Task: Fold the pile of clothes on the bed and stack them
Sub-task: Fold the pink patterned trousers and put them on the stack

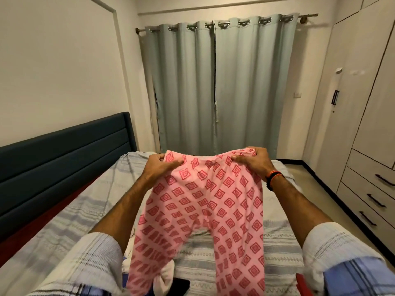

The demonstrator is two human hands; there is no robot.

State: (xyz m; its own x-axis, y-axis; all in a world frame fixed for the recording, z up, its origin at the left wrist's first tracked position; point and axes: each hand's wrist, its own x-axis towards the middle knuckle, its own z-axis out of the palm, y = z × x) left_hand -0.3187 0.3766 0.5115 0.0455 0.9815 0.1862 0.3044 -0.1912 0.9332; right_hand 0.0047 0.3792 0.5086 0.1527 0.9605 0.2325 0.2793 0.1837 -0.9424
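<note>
Both hands, left hand and right hand, pinch the trousers waistband; I'd bring the legs together evenly.

**Clearance around the bed**

Your hands have open air above the bed. Pink trousers hang between your arms, screening the clothes pile below. Headboard walls the left; wardrobe bounds the right.

Pale grey-green eyelet curtains closed at 12 o'clock; dark teal padded headboard at 9; cream wardrobe with drawers at 3; off-white walls.
</note>
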